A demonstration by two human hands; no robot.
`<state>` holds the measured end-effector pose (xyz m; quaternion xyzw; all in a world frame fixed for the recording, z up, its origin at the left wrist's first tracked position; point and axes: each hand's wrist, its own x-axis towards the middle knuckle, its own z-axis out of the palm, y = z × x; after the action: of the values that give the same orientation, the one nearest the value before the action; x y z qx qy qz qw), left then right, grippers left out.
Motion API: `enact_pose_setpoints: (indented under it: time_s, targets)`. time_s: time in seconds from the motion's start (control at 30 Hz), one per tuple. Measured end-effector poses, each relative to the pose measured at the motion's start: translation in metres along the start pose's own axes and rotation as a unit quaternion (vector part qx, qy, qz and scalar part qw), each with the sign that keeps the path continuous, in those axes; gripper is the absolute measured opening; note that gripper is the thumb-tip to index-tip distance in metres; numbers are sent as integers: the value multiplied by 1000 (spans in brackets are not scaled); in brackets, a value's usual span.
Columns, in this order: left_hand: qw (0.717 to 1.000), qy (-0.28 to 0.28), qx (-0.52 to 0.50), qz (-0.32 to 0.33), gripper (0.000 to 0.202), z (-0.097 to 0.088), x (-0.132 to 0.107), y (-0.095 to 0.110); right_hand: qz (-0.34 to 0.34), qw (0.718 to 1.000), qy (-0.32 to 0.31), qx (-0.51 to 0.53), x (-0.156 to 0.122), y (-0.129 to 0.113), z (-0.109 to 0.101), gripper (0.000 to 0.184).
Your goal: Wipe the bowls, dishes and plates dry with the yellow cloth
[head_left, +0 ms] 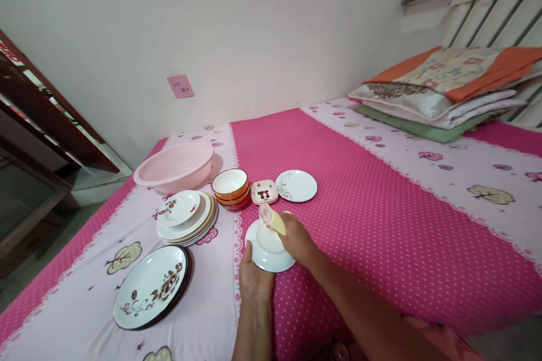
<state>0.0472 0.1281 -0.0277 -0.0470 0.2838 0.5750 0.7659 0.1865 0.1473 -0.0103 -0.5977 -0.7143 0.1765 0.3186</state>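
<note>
My left hand (255, 277) grips the near-left rim of a white plate (263, 258), which is turned so its underside with the foot ring faces up. Over that underside, my right hand (295, 235) is closed on a pale yellow cloth (275, 221) with a light purple pattern. Just beyond the plate sit small pink square dishes (264, 190) with a dark animal picture. To their right lies another white plate (301, 186) with a grey floral edge, and to their left stands a stack of orange bowls (231, 189), white inside.
Left of my hands are a stack of white plates (180, 214) and a stack of brown-flowered plates (152, 287). A pink basin (173, 169) stands behind them. Folded bedding (440, 87) is piled at the far right of the pink bedspread (381, 225), near a bed rail.
</note>
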Motion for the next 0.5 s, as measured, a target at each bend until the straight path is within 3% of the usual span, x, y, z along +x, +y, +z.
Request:
enact_pose_setpoints:
  time_s: [0.13,0.23,0.4,0.5]
  targets:
    - [998,38,13,49,48,9,-9,3,-35,998,48,36,-32,9,2,59]
    - [992,63,29,105,47,18,-17,14,-66,994,64,67,-47,4,5,61]
    - [954,73,88,277,45,35,-36,46,-90,993,4,71,-49,-14,5,41]
    - [928,61,111,350,43,45,-48,57,-66,991,-23,110,-45,-19,-3,37]
